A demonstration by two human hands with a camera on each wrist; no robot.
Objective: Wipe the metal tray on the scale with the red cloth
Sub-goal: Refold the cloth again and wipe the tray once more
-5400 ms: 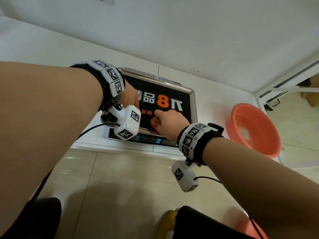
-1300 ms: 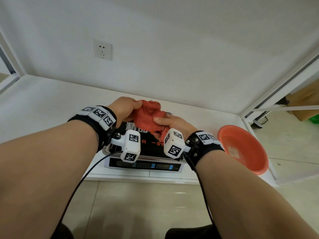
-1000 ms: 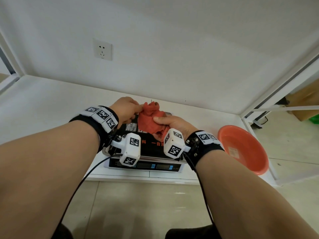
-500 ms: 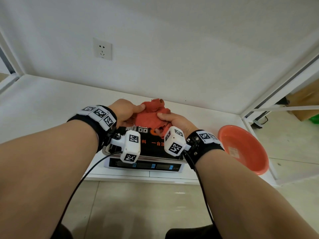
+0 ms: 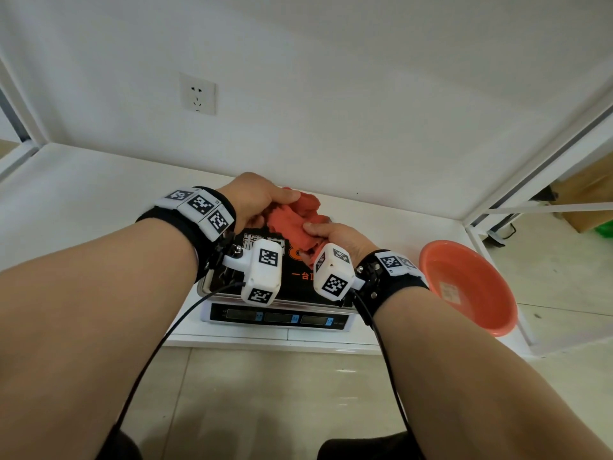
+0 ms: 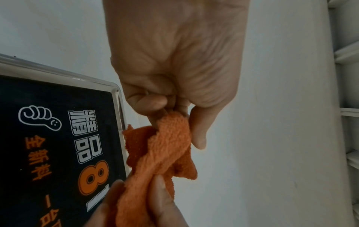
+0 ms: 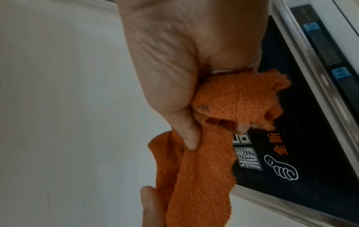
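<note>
Both hands hold the red cloth [image 5: 295, 224] in the air above the far part of the metal tray [image 5: 288, 302], stretched and twisted between them. My left hand [image 5: 258, 200] pinches one end of the cloth [image 6: 167, 147] between thumb and curled fingers. My right hand [image 5: 335, 234] grips the other end of the cloth [image 7: 194, 176], with the rest bunched in its palm. The tray rim [image 6: 58, 73] frames a black sticker with orange and white print. It sits on a white scale [image 5: 282, 317].
An orange-red plastic basin [image 5: 464, 287] stands on the white ledge to the right of the scale. A wall socket [image 5: 198, 93] is on the wall behind. A white frame post [image 5: 497, 207] borders the ledge at the right. Tiled floor lies below the ledge's front edge.
The cloth went from a loose bunch hanging between the hands to a stretched, twisted strip. Both hands shifted slightly farther from me above the tray.
</note>
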